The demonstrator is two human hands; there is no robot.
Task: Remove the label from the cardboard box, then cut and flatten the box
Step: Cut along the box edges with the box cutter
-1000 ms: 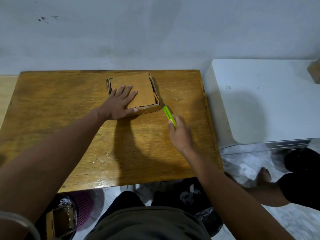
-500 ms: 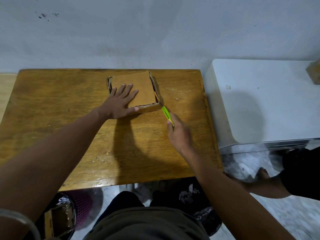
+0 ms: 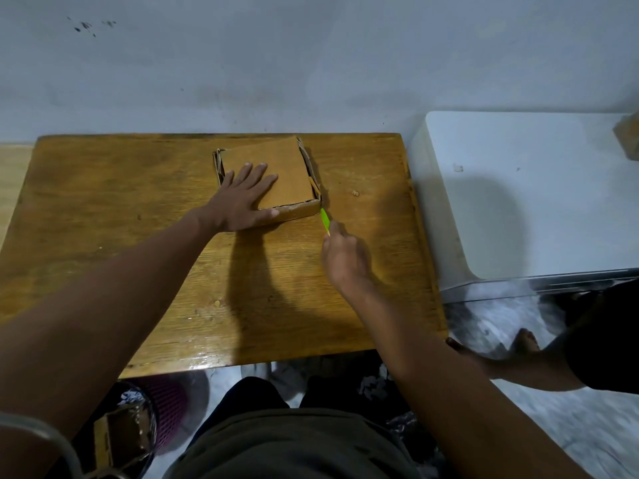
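Against a pale grey wall stands a wooden table point(image 3: 138, 236), with the low cardboard box point(image 3: 276, 167) lying near its far edge. Left hand point(image 3: 242, 198): fingers straight and spread, pressed flat on the box top, thumb along the near wall. Right hand point(image 3: 345, 257): fingers curled round a green cutter point(image 3: 325, 221), whose tip meets the box's near right corner; a white cabinet point(image 3: 518, 188) stands beside the table.

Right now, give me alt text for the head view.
A person's left hand presses flat on a shallow cardboard box on a wooden table, while the right hand holds a green cutter at the box's near right corner. A white appliance stands beside the table.
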